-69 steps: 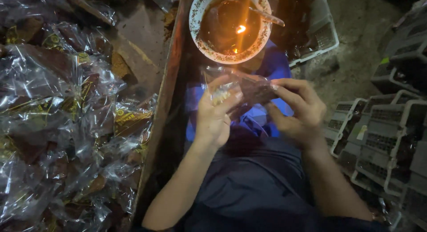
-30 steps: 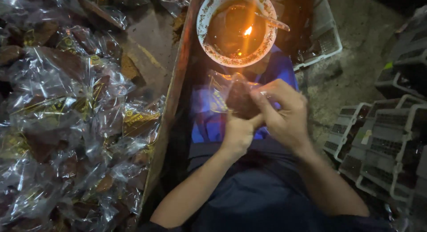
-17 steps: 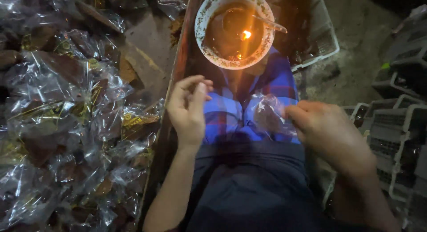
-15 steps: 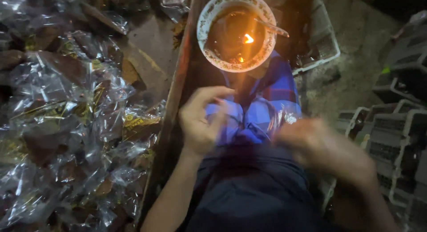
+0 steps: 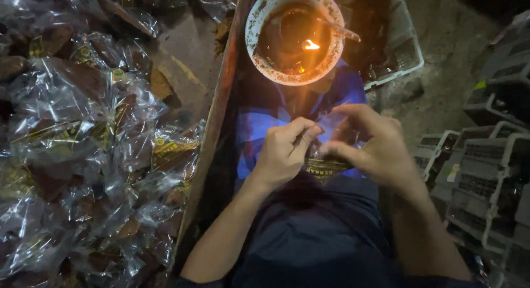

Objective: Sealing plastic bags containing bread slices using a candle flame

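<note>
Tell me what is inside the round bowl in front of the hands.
The round bowl holds dark liquid with a small flame burning in it and a thin stick across its rim. The liquid hides the bottom.

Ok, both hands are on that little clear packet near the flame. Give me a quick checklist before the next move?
1. Left hand on the clear packet: ok, fingers pinch its upper edge.
2. Right hand on the packet: ok, fingertips meet the left hand's at the packet top.
3. Flame lit in the round bowl: ok, burning above the hands.
4. Packet apart from the flame: ok, it sits well below the bowl.
5. Packet mouth sealed: cannot tell, the fingers cover it.
6. Pile of wrapped packets on the left: ok, apart from both hands, beyond the wooden edge.
</note>
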